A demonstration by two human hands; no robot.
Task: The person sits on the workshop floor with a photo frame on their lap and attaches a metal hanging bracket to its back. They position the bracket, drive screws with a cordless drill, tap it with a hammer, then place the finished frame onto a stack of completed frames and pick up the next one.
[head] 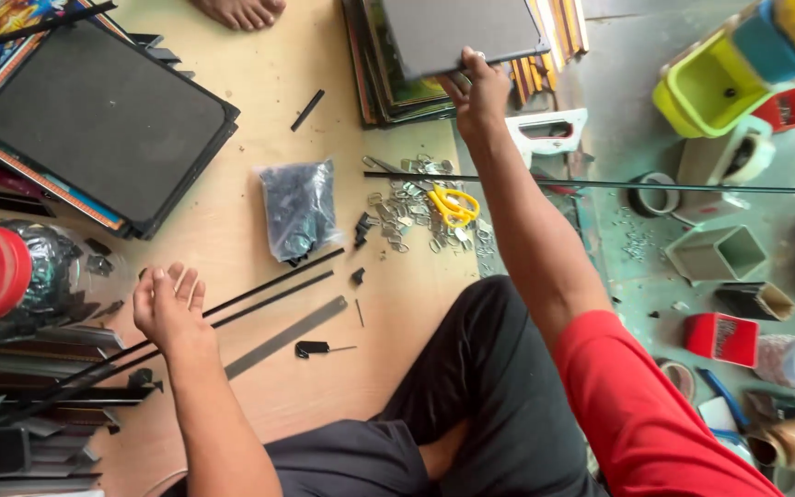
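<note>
My right hand (478,90) reaches far forward and grips the near edge of a grey backing board (457,32) lying on top of a stack of framed pictures (388,87). My left hand (169,304) rests near the floor at the left with fingers loosely curled, beside thin black strips (259,293). Whether it holds a strip is hard to tell. A metal ruler (287,336) lies just right of it. My legs in dark trousers fill the lower middle.
A black-backed frame stack (103,120) lies at upper left. A plastic bag of black parts (298,207), yellow scissors (453,204) on metal clips, a red-capped jar (11,271), tape rolls, small boxes and another person's foot (239,11) surround me.
</note>
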